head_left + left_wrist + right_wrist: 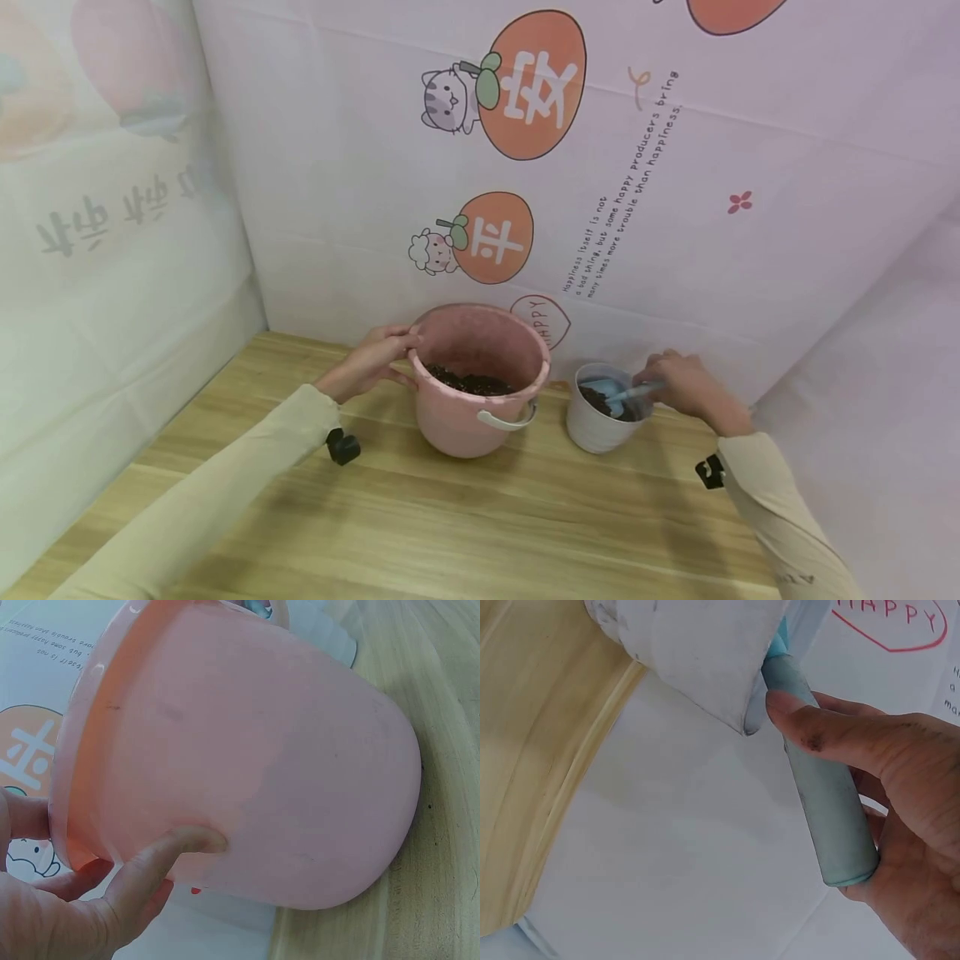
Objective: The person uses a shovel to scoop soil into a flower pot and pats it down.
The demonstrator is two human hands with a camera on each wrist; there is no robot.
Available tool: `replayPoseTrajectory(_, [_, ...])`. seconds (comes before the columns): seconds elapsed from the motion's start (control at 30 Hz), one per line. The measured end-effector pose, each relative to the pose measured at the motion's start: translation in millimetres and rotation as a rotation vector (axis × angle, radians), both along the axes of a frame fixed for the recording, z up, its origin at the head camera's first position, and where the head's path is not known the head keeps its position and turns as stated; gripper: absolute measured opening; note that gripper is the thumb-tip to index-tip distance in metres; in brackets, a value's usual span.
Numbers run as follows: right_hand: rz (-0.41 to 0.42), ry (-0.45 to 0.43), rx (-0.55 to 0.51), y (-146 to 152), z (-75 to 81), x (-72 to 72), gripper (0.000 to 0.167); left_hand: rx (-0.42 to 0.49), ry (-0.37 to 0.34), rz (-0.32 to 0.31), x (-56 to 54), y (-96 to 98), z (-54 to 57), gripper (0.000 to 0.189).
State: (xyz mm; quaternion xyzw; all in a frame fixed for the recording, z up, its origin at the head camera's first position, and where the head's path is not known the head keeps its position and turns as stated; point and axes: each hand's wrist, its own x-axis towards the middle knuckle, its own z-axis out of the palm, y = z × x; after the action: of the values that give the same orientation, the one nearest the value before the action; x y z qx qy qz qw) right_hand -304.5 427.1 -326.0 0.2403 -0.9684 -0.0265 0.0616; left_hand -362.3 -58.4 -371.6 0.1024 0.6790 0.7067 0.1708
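A pink bucket (453, 421) with dark soil (476, 384) inside stands on the table. My left hand (370, 364) grips its left rim; in the left wrist view the thumb (199, 839) presses the outer wall while other fingers reach the rim. To the right is a white pot (588, 425), also holding some soil (596, 401). My right hand (686, 385) grips a small trowel by its grey-blue handle (821, 787). The trowel's light blue blade (602, 387) dips inside the pot, over or against the soil; its tip is hard to make out.
The bucket's white handle (502, 423) hangs down at its front right. A wooden table (450, 533) stretches out in front of both containers. White printed sheets (337, 208) stand close behind and at both sides.
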Motion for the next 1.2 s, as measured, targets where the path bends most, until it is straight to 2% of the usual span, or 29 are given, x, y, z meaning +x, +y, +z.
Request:
replayPoseTrajectory(0.23, [-0.029,0.076,0.05,-9.1,-3.2,-0.9,0.014,-0.004,-0.001,0.003,0.4,-0.3,0.8,0.055])
replayPoseTrajectory(0.5, [-0.04,0.279,0.267,-10.4,-3.0,1.1,0.026,-0.007,0.007,0.0,0.8,-0.3,0.6,0.053])
replayPoseTrajectory(0.67, [-0.049,0.381,0.359,-8.8,-4.5,0.5,0.024,-0.005,0.008,-0.002,0.8,-0.7,0.9,0.052])
replayPoseTrajectory(0.87, [-0.048,0.414,0.38,-9.3,-3.5,1.6,0.021,-0.004,0.012,0.0,0.9,-1.5,0.4,0.054])
replayPoseTrajectory(1.2, [-0.044,0.425,0.314,-6.9,-0.4,1.6,0.021,-0.005,0.004,-0.001,1.7,-0.4,1.2,0.053])
